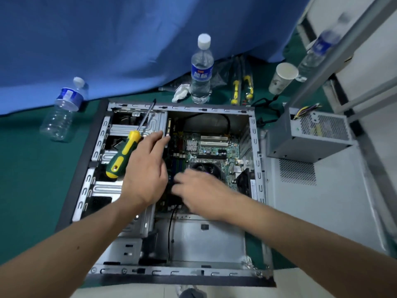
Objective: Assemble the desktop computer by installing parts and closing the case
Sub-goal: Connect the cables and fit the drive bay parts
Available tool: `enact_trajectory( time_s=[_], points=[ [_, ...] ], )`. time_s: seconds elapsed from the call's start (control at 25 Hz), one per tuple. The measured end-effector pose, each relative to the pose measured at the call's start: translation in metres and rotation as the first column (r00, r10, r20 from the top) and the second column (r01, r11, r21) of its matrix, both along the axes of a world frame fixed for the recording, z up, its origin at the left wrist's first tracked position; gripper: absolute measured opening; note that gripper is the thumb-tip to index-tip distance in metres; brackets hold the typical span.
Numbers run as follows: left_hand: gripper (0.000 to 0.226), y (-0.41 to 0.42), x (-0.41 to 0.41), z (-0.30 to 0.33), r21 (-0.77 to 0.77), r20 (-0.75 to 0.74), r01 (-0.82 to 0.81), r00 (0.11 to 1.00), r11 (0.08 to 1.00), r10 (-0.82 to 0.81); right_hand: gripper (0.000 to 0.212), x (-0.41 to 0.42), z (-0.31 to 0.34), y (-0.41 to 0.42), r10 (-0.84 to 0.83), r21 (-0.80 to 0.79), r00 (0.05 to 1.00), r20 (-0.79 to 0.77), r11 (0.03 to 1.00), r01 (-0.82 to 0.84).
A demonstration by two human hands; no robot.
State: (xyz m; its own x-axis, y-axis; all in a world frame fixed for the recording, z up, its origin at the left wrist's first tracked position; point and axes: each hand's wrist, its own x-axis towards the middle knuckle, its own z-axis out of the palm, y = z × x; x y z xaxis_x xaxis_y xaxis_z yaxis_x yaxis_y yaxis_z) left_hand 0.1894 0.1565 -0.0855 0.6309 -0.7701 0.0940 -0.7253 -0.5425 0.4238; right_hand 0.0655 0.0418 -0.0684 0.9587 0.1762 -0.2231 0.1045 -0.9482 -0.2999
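A green mat (32, 179) covers the work surface, with a blue cloth (107, 39) draped along its far side. On the mat lies an open computer case (103, 117), its side off, the motherboard (214, 147) exposed inside. To the right of the case a grey side panel (322, 201) lies flat, and a power supply (309, 134) with coloured wires sits on its far end, outside the case.

The person's left hand (146, 168) reaches over the drive cage, fingers fairly straight, the fingertips touching a part at the motherboard's left edge; I can't make out anything held in it. The right hand (197, 192) is blurred over the board beside the CPU fan (206, 167); its fingers are bent downward, but whether they hold anything I cannot tell.

A screwdriver (126, 151) with a yellow-and-green handle rests across the drive cage, just beside the left hand, its tip pointing away over the case's far rim.

Beyond the case stands a capped water bottle (202, 69); its blue label carries white characters too blurred for me to read. An empty bottle (62, 110) with a blue label leans at far left. A crumpled white tissue (181, 92) lies beside the standing bottle. Further right are two yellow-handled tools (241, 89), a paper cup (282, 77), and a third bottle (318, 48), badly blurred, its label unreadable.
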Motion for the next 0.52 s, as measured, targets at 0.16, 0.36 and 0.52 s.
enact_trajectory(
  time_s=[0.16, 0.36, 0.52],
  points=[
    [0.056, 0.001, -0.001, 0.005, 0.015, -0.046, 0.005, 0.999, 1.0, -0.004, 0.055, -0.026, 0.021, -0.074, -0.662, -0.063, 0.681, 0.312, 0.701, 0.71],
    [0.057, 0.0, -0.004, 0.015, 0.04, -0.083, 0.015, 0.997, 0.999, -0.012, 0.081, -0.026, 0.001, -0.083, -0.83, -0.045, 0.551, 0.089, 0.549, 0.835],
    [0.058, -0.003, -0.01, 0.025, 0.064, -0.135, -0.008, 0.991, 0.998, 0.016, 0.079, -0.025, 0.0, -0.084, -0.84, -0.06, 0.524, 0.142, 0.521, 0.851]
  ],
)
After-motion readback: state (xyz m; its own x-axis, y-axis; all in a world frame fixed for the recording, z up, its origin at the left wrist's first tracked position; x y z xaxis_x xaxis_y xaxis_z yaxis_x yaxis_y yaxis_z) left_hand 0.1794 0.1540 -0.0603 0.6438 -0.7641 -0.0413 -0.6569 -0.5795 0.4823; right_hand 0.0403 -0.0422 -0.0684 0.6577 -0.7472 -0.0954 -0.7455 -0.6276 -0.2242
